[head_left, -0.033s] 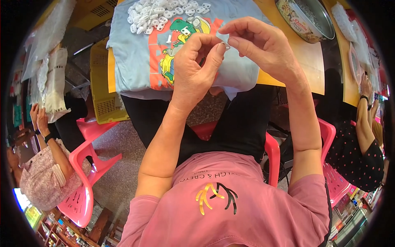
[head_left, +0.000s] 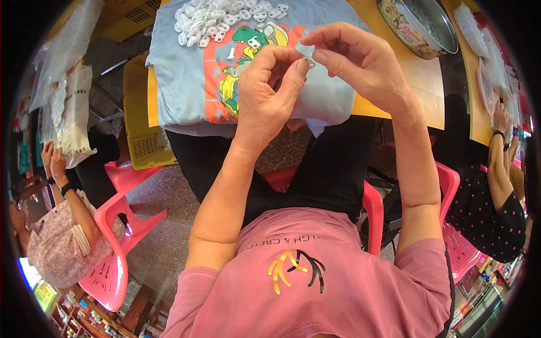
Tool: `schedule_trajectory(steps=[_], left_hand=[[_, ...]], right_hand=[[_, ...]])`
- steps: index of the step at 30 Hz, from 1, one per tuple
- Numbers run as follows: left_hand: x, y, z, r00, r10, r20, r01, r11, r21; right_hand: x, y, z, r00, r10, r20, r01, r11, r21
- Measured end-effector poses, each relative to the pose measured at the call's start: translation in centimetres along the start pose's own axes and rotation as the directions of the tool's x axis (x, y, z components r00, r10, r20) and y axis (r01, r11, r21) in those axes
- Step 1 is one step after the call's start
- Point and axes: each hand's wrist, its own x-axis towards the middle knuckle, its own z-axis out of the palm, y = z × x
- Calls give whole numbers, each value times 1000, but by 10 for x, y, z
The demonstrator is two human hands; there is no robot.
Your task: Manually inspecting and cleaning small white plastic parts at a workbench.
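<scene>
Over a grey-blue T-shirt [head_left: 177,84] with a dinosaur print, my left hand [head_left: 269,90] pinches a small white plastic piece [head_left: 310,63] between thumb and forefinger. Most of that piece is hidden by the fingertips. My right hand [head_left: 360,65] hovers close beside it, its thumb and curved forefinger apart and the thumb tip almost at the piece. Nothing shows clearly between those fingers. A heap of white plastic pieces with holes [head_left: 211,22] lies on the shirt beyond my left hand. Two loose white bits, one a slim peg [head_left: 231,53], lie on the print.
An oval tin [head_left: 408,34] with small clear bits inside stands on the yellow tabletop [head_left: 425,90] at far right. A yellow crate [head_left: 143,143] is below left. Pink plastic chairs [head_left: 112,270] stand on both sides, with one person [head_left: 67,242] at left and another [head_left: 487,214] at right.
</scene>
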Motion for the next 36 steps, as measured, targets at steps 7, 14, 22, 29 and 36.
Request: schedule_trajectory(steps=[7, 14, 22, 29, 36], left_hand=[[0, -1, 1, 999, 24, -22, -24, 1000, 5], [1, -1, 2, 999, 29, -16, -29, 999, 17], [1, 2, 2, 999, -11, -38, 11, 1000, -7], [4, 3, -2, 997, -69, -26, 68, 997, -41], [7, 7, 0, 993, -115, -32, 113, 991, -75]], right_hand=[[-1, 1, 1, 1000, 15, 3, -15, 1000, 26], [-1, 0, 3, 1000, -14, -10, 14, 999, -42], [4, -9, 11, 966, -254, -48, 224, 917, -330], [6, -5, 21, 950, -295, -101, 226, 875, -429], [4, 1, 23, 974, -105, -200, 77, 987, -142]])
